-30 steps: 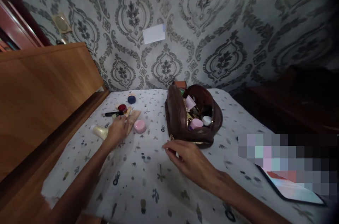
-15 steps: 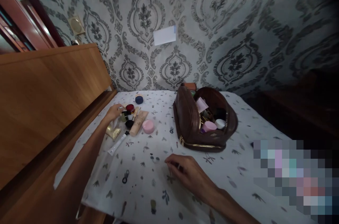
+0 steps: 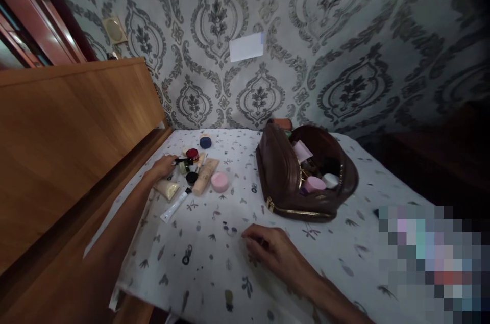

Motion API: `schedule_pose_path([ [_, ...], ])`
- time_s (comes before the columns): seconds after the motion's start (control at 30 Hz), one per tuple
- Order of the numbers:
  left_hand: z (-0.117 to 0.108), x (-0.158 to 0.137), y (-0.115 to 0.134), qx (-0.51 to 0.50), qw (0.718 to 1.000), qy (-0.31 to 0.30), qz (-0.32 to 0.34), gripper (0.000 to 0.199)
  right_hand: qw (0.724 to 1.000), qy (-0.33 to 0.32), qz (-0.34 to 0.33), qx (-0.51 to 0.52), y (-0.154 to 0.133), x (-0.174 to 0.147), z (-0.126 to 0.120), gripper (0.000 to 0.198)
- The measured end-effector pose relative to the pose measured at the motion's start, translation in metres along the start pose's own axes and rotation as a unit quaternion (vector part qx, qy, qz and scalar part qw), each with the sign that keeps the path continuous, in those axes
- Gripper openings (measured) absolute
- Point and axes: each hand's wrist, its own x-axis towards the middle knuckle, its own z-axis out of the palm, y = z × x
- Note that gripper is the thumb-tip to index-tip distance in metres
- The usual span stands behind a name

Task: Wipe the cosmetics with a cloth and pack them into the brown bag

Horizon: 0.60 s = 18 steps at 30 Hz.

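Observation:
My left hand (image 3: 164, 167) is at the far left of the cloth, its fingers closed at a dark, stick-like piece beside a small green jar (image 3: 184, 168). Whether it holds that piece is hard to make out. By it lie a cream-yellow tube (image 3: 167, 189), a white tube with a black cap (image 3: 175, 205), a beige tube (image 3: 205, 176), a black round lid (image 3: 191, 177), a red-lidded jar (image 3: 192, 155) and a pink jar (image 3: 220, 182). My right hand (image 3: 268, 245) rests on the cloth, fingers curled in, nothing visible in them.
An unzipped brown leather cosmetic bag (image 3: 281, 173) stands at the right, holding a pink-lidded jar (image 3: 315, 184) and other items. A blue jar (image 3: 205, 142) sits at the back. Patterned cloth (image 3: 214, 273) covers the table; a wooden panel (image 3: 76, 109) borders the left.
The view has shifted slightly, so everything sits a little further right. My left hand is still beside the green jar, with more of the dark piece showing. My right hand stays curled on the cloth.

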Motion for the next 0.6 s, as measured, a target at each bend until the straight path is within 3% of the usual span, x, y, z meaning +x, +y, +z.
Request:
schedule_pose_path([
  [0.1, 0.001, -0.001, -0.001, 0.001, 1.0, 0.004, 0.002, 0.029, 1.0, -0.001, 0.002, 0.022, 0.0, 0.001, 0.001, 0.023],
  [0.23, -0.014, -0.01, -0.009, -0.022, 0.999, 0.031, 0.01, 0.021, 0.998, 0.007, 0.018, 0.067, 0.003, 0.0, 0.004, 0.023],
  [0.4, -0.042, -0.035, -0.012, -0.091, 0.992, 0.08, 0.034, 0.036, 0.987, 0.02, 0.017, 0.16, 0.012, 0.003, 0.011, 0.024],
  [0.53, -0.047, -0.078, 0.032, -0.152, 0.979, 0.07, 0.113, 0.039, 0.967, 0.053, 0.03, 0.248, 0.005, 0.014, 0.014, 0.041],
  [0.6, -0.042, -0.105, 0.069, -0.205, 0.956, 0.037, 0.208, 0.035, 0.955, 0.089, 0.026, 0.282, -0.004, 0.019, 0.017, 0.052],
])
